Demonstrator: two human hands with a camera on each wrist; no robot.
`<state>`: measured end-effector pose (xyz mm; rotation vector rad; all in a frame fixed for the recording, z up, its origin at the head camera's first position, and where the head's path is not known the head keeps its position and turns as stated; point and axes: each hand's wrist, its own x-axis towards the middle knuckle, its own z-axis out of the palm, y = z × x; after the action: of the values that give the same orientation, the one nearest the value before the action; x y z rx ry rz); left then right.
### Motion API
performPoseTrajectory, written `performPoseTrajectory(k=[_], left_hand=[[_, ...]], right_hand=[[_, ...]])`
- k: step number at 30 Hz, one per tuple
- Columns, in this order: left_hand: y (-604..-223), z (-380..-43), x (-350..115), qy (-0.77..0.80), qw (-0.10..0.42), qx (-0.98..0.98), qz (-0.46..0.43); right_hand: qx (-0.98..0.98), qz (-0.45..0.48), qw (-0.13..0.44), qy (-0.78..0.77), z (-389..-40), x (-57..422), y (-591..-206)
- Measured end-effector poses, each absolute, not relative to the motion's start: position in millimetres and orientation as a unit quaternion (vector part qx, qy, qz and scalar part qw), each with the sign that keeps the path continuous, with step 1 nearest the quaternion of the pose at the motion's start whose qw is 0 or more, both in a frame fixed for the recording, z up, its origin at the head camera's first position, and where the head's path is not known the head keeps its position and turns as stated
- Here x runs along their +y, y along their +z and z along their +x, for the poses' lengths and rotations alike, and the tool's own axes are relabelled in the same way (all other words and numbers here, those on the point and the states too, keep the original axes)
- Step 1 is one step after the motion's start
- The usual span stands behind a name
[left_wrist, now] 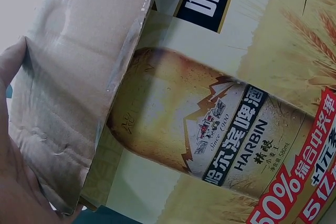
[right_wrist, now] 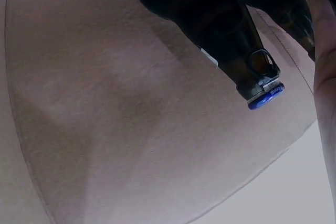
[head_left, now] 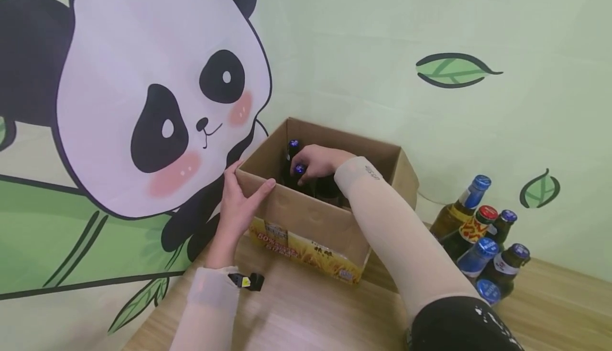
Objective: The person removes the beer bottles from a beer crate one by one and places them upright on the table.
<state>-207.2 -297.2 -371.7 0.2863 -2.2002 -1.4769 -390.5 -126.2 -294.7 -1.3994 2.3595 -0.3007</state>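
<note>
**Right hand [head_left: 317, 162] grasps a blue-capped bottle [head_left: 299, 169] inside an open cardboard box [head_left: 306, 202]**

The bottle is in the left part of the box, its cap showing between the right hand's curled thumb and fingers; most of its body is hidden by the front wall. Just behind it stands a second bottle [head_left: 294, 144], also dark and topped in blue. The right wrist view shows two dark bottles against brown cardboard, one with a ring by its cap, the other beside a finger.

The left hand [head_left: 236, 202] grips the box at its near left corner, thumb on the front wall and fingers over the left side. Below that bare cardboard runs a yellow printed panel [head_left: 306, 250] with wheat; from the left wrist, a bottle picture and the word HARBIN can be read.

The box sits on a wood-grain table [head_left: 306, 319]. To its right, apart from it, six capped bottles [head_left: 483, 239] cluster closely, one cap red and the others blue. Behind everything hangs a pale green backdrop [head_left: 344, 48] printed with a large panda [head_left: 167, 37] and leaves.
</note>
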Motion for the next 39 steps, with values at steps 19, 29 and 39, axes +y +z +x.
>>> performPoseTrajectory(k=[19,29,39], left_hand=[[-373,-220,-291,-0.543,0.217,-0.807,0.078],[-384,-221,-298,-0.544,0.222,-0.802,0.101],[-385,-230,-306,-0.547,0.211,-0.804,0.101]], right_hand=[[0.849,-0.498,0.155,-0.085,-387,-109,-296],[0.838,-0.53,0.102,-0.079,-378,-125,-257],[0.816,-0.553,0.005,-0.167,-353,-67,-139]])
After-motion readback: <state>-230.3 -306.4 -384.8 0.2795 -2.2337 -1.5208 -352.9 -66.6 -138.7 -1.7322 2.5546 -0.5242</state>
